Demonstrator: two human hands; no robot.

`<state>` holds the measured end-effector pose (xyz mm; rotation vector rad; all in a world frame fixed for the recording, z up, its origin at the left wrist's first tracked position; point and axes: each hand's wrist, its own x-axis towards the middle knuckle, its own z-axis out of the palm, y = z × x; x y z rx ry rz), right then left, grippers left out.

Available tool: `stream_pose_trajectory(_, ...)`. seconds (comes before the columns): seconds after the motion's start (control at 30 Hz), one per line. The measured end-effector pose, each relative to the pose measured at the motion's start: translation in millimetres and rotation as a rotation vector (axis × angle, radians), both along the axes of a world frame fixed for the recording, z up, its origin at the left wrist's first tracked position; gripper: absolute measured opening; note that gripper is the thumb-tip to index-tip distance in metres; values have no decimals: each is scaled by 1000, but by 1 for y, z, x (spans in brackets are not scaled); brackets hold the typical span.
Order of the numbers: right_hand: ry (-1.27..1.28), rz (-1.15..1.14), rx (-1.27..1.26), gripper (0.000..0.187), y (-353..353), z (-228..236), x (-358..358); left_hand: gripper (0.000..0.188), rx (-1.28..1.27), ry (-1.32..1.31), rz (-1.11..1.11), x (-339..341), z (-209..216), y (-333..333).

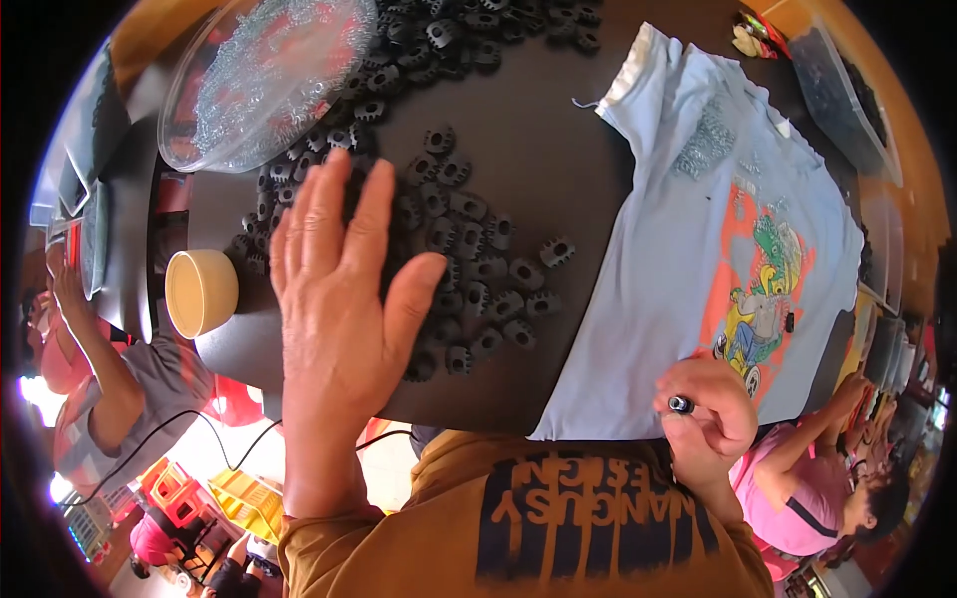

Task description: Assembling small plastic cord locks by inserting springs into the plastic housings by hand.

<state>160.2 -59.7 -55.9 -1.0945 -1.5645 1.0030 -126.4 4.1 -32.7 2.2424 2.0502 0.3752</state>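
My left hand (339, 274) is open, fingers stretched out and thumb apart, over small black toothed plastic pieces (469, 239) that look like hair claw clip halves. Its fingertips hide some of them, and I cannot tell whether it touches any. Closed near the table's front edge, my right hand (708, 404) holds a small dark cylinder with a shiny end (681, 405); its exact kind does not show. Under that hand lies a light blue T-shirt (648, 269) with a cartoon print. Small metal springs (706, 140) lie in a patch on the shirt.
A clear round tub (179, 140) of springs stands at the far left. Nearer is a small yellowish round container (202, 294). More black pieces (469, 30) are heaped at the back of the dark table (498, 130). A clear bin (847, 100) stands far right. People sit on both sides.
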Motion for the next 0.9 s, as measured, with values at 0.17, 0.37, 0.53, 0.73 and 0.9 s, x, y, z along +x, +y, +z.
stream_pose_trajectory(0.17, -36, 9, 6, 19, 0, 1, 0, 61, -58, 43, -87, 3, 0, -4)
stream_pose_trajectory(0.37, -26, 2, -15, 18, -1, 1, -2, 63, -147, 25, -151, 10, 9, -8)
stream_pose_trajectory(0.53, 0, -4, -46, 20, 0, 3, -2, 43, 160, -43, -41, -3, 8, 4)
stream_pose_trajectory(0.73, 6, 55, 3, 21, 3, 4, 2, 14, 268, 162, 19, -34, 8, 32)
stream_pose_trajectory(0.9, 19, 98, -11, 25, 4, 4, 4, 12, 251, 201, -1, -35, 5, 42)
